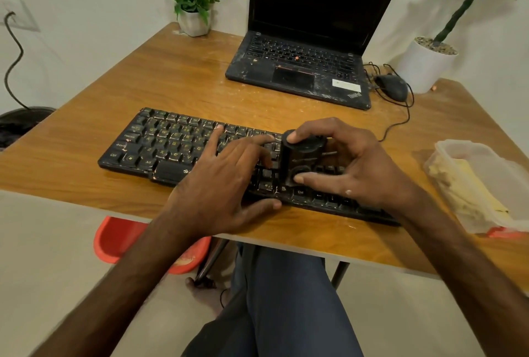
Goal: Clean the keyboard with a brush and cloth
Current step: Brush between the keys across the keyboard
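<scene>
Brush [300, 156] upright on keyboard [148, 153].
Right hand [357, 167] fingers [317, 177] grip it; left hand [229, 182] at its 9 o'clock, fingers straight on keys [171, 139].

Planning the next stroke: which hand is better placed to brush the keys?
Right. The right hand grips the brush, which stands on the keyboard. The left hand lies flat on the keys, holding nothing, so it probably suits steadying.

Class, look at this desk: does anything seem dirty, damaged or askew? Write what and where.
Yes. The palm rest of the laptop is streaked with whitish scuffs or dust, and pale smears mark the table beside it. The keyboard lies askew to the front edge.
</scene>
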{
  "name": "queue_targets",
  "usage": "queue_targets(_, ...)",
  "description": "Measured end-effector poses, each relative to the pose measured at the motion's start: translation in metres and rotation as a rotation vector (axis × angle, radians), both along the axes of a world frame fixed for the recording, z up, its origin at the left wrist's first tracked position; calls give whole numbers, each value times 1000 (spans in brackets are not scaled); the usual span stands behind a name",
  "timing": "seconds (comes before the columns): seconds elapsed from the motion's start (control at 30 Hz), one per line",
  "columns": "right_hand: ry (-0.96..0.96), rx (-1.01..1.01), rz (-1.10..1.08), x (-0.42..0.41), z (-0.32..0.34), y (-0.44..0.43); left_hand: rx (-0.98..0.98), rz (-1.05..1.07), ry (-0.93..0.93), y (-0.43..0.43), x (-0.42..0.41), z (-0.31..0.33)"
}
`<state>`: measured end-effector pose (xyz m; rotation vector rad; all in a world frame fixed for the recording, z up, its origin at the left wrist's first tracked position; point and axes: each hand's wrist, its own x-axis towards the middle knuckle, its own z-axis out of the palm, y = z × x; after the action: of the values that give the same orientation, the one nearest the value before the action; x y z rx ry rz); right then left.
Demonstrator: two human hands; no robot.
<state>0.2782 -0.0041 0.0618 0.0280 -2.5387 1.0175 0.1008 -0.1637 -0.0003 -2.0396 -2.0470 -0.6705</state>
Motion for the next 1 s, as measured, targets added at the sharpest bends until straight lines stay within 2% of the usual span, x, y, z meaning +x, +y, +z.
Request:
queue_targets(0.1,40,16,-11,-8,-5,-5,-7,13,-3,-1,0,0)
queue_targets(0.3,-163,-85,14,23,21,17,-35,7,-44,-1,0,1)
queue_targets(0.4,-127,-131,-9,18,14,11,-23,-1,-58,0,1,1)
queue_targets(0.57,70,-44,-49,-10,-9,-12,23,17,12,0,0,-2)
queue_targets(0.77,38,-39,2,14,-3,-13,45,10,-15,0,-1,-2)
queue_targets(0.93,118,180,-55,3,-10,-21,18,17,10,0,-1,-4)
queue_targets(1.0,94,228,-77,2,-4,-17,21,21,17,0,-1,-4)
